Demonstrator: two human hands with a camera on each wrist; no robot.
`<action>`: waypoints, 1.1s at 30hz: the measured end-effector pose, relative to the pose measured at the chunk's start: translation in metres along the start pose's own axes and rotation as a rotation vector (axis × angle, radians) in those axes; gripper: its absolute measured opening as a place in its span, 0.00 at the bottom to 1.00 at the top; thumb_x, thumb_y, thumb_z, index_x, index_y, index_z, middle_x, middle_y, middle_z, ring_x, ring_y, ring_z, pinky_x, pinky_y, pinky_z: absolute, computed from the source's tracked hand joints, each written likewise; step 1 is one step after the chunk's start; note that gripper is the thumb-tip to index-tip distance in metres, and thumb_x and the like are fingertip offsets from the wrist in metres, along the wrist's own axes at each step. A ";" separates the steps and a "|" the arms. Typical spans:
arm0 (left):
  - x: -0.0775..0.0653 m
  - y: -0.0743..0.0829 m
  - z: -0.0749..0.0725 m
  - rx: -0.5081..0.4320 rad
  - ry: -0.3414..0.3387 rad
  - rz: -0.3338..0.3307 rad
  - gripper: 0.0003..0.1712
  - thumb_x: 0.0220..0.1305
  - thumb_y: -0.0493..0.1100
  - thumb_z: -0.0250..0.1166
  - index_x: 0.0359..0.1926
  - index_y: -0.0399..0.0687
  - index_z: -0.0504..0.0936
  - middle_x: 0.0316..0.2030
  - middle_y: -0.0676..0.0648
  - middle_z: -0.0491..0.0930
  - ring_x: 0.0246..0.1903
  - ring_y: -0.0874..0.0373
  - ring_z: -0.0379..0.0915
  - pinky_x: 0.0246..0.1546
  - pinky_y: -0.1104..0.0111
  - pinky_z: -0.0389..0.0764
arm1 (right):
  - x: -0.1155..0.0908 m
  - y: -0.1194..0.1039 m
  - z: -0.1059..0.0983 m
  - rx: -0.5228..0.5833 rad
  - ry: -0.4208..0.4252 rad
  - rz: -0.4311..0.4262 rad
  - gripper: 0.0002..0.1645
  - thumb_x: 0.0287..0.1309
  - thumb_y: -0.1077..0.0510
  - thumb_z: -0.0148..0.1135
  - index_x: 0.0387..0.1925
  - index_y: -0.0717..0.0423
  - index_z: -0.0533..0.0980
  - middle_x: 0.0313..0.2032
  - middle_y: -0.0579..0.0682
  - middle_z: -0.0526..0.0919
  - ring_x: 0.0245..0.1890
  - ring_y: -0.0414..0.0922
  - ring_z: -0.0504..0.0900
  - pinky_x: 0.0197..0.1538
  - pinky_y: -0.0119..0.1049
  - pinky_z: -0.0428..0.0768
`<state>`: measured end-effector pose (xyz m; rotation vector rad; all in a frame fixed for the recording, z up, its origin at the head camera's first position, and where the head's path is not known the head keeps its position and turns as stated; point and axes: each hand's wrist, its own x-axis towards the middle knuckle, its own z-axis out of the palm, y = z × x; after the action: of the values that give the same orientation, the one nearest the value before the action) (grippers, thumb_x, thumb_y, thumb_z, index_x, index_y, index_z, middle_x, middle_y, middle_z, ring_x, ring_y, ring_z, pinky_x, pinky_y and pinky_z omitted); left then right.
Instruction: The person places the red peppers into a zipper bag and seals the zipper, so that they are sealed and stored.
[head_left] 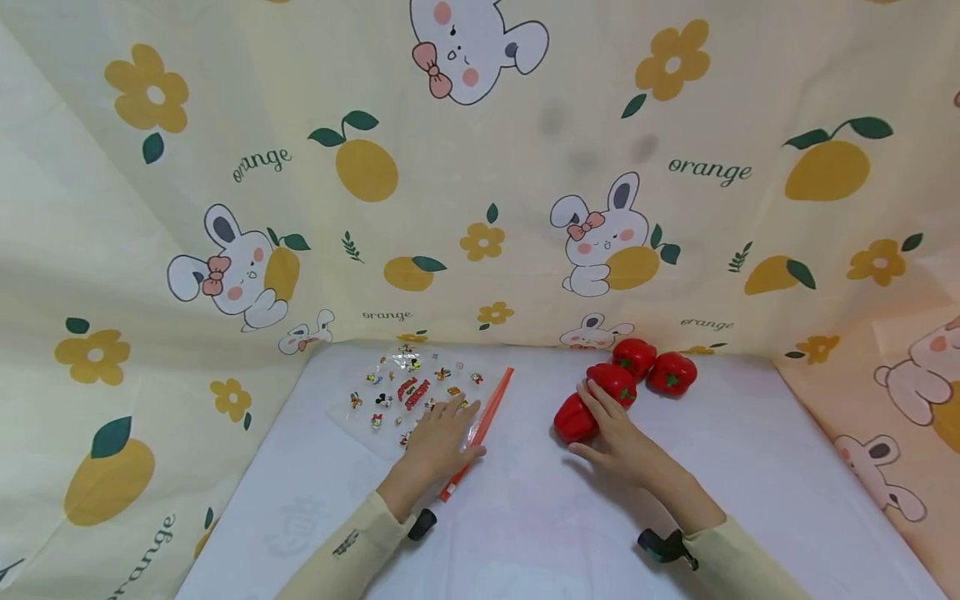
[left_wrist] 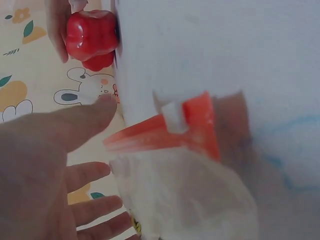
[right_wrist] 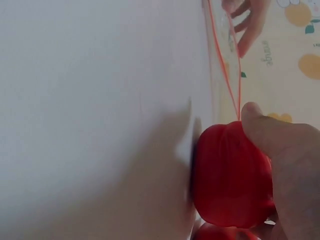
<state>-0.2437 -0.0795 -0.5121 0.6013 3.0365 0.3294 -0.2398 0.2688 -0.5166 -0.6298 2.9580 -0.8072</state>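
My right hand grips the nearest red bell pepper, which sits on the white table. In the right wrist view the thumb lies along one side of this pepper, and the fingers are mostly hidden behind it. A clear zip bag with cartoon prints lies flat to the left, its orange-red zip edge facing right. Over that edge rests my left hand, fingers spread and nothing gripped. The left wrist view shows a white slider at one end of the zip edge.
Behind the gripped pepper are more red bell peppers: one close beside it, and two farther back, left and right. A patterned cloth hangs at the table's far edge and along both sides.
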 end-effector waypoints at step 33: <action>-0.003 -0.008 0.001 -0.163 0.177 -0.092 0.08 0.67 0.37 0.68 0.46 0.47 0.84 0.41 0.47 0.80 0.37 0.51 0.80 0.32 0.55 0.82 | -0.027 -0.009 0.000 0.047 0.059 0.028 0.55 0.55 0.59 0.83 0.78 0.64 0.64 0.67 0.62 0.73 0.68 0.63 0.75 0.58 0.57 0.84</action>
<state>-0.2443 -0.0879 -0.5144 0.4423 3.1466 0.6520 -0.2120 0.2718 -0.5140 -0.5712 2.9828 -0.9060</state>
